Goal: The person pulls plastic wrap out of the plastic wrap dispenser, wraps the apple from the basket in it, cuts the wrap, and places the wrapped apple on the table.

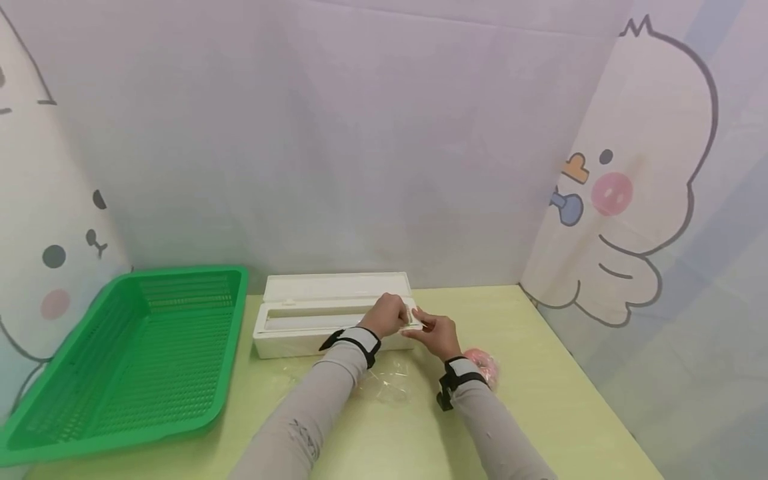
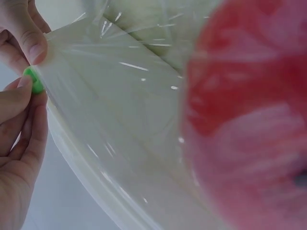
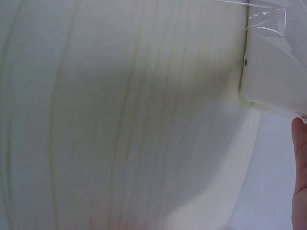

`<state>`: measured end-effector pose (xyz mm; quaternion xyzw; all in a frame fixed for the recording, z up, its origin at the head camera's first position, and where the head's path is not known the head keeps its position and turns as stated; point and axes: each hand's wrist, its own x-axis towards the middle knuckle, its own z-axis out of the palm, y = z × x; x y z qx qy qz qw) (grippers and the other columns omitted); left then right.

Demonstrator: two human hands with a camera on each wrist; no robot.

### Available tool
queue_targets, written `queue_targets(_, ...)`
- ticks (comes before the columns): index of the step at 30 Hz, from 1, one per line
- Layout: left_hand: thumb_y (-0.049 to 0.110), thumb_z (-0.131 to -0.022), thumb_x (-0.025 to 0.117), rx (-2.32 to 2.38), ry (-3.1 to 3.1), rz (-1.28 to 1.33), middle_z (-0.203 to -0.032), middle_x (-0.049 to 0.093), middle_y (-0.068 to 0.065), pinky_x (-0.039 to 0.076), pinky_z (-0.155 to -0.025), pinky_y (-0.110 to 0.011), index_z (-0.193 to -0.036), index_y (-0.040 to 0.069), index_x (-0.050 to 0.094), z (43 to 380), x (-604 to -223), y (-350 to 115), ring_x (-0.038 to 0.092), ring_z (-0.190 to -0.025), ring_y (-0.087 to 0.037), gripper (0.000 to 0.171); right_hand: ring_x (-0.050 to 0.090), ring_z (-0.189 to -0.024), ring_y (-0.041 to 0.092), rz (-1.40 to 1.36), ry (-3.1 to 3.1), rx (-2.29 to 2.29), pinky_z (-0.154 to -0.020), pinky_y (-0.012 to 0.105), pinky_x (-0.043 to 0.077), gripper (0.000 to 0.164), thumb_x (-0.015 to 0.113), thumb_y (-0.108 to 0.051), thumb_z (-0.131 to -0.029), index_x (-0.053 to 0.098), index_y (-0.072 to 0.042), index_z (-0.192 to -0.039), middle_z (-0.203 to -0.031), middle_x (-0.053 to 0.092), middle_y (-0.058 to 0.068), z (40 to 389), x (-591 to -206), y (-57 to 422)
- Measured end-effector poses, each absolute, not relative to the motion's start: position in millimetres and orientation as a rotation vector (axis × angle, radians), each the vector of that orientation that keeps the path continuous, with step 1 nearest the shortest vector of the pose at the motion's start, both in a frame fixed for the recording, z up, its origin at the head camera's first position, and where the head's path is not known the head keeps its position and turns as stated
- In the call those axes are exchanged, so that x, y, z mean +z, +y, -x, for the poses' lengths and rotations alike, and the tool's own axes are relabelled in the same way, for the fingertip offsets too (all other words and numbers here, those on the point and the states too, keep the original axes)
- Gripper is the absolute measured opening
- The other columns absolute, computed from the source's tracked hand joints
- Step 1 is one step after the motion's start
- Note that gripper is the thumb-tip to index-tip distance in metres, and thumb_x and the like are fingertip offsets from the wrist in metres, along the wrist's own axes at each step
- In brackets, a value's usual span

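A long white cling-film dispenser box [image 1: 336,345] stands on the table with its lid [image 1: 336,287] raised and a pale roll [image 1: 318,322] inside. At its right end, my left hand [image 1: 386,315] is curled and pinches the edge of the clear plastic film [image 2: 120,96]. Beside it, my right hand [image 1: 441,335] pinches a small green piece [image 2: 35,80] between thumb and finger at the film's edge. The film spreads over the box front and onto the table. A red, rounded item [image 2: 249,96] looms blurred close to the left wrist camera.
A large green plastic basket [image 1: 222,373] stands to the left of the box. By my right wrist lies a pink ring-shaped item [image 1: 485,367], partly hidden. Curtains with cartoon animals [image 1: 660,153] border the pale yellow-green table [image 1: 570,400].
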<state>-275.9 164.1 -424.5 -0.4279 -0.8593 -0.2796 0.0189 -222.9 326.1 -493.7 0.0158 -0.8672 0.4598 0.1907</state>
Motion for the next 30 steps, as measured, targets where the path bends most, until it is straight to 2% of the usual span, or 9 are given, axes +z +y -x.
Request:
queue_targets(3,-0.010,-0.077,0.065,-0.803,-2.689,1.297,-0.070,0.073,-0.004,0.051,-0.062,-0.017,-0.070,0.005,0.077,278.6,-422.3,158.4,0.063,-0.063,-0.009,0.021,0.066,-0.107,0.033,-0.043,-2.418,1.306,-0.083,0.034,0.057,0.053,0.084,-0.015,-0.070,0.065,-0.002,-0.119,-0.124,0.063,0.017,225.1,-492.3,328.7)
queue_targets(6,-0.008,-0.080,0.066,-0.783,-2.703,1.274,-0.081,0.076,-0.008,0.058,-0.071,-0.025,-0.077,0.005,0.078,279.9,-419.8,152.7,0.071,-0.077,-0.018,0.018,0.066,-0.107,0.034,-0.046,-2.388,1.307,-0.083,0.034,0.057,0.053,0.083,-0.012,-0.070,0.065,-0.001,-0.119,-0.124,0.062,0.019,226.8,-491.0,330.3)
queue_targets(10,-0.008,-0.080,0.067,-0.805,-2.714,1.274,-0.082,0.076,-0.009,0.059,-0.074,-0.029,-0.075,0.004,0.078,277.7,-418.8,145.3,0.072,-0.079,-0.021,0.017,0.065,-0.108,0.034,-0.046,-2.397,1.324,-0.084,0.032,0.057,0.054,0.083,-0.013,-0.070,0.064,-0.001,-0.119,-0.125,0.061,0.019,226.4,-491.4,328.3)
queue_targets(16,-0.006,-0.077,0.071,-0.780,-2.689,1.291,-0.077,0.076,-0.007,0.057,-0.069,-0.025,-0.073,0.004,0.078,274.2,-422.7,133.8,0.071,-0.074,-0.018,0.012,0.063,-0.111,0.032,-0.035,-2.427,1.363,-0.086,0.032,0.056,0.055,0.083,-0.015,-0.070,0.064,-0.002,-0.120,-0.126,0.061,0.018,222.8,-496.1,324.9)
queue_targets(22,-0.008,-0.074,0.071,-0.799,-2.610,1.329,-0.073,0.075,-0.008,0.056,-0.067,-0.025,-0.069,0.003,0.077,275.6,-423.1,127.7,0.069,-0.069,-0.017,0.013,0.063,-0.112,0.034,-0.072,-2.394,1.358,-0.085,0.032,0.056,0.055,0.083,-0.012,-0.070,0.064,0.001,-0.119,-0.125,0.061,0.021,222.6,-498.0,327.9)
queue_targets(26,-0.006,-0.073,0.071,-0.751,-2.594,1.346,-0.070,0.074,-0.005,0.052,-0.066,-0.020,-0.065,0.005,0.076,278.4,-423.8,124.2,0.060,-0.064,-0.007,0.015,0.063,-0.112,0.034,-0.064,-2.390,1.393,-0.085,0.031,0.056,0.055,0.083,-0.011,-0.069,0.064,0.001,-0.119,-0.126,0.060,0.021,222.9,-496.6,327.0)
queue_targets(30,-0.006,-0.074,0.070,-0.741,-2.597,1.375,-0.069,0.073,-0.006,0.049,-0.065,-0.018,-0.062,0.005,0.075,279.8,-422.8,117.6,0.049,-0.061,-0.003,0.016,0.062,-0.113,0.033,-0.055,-2.407,1.417,-0.086,0.029,0.056,0.056,0.083,-0.011,-0.069,0.063,0.001,-0.119,-0.126,0.059,0.021,223.6,-495.8,326.3)
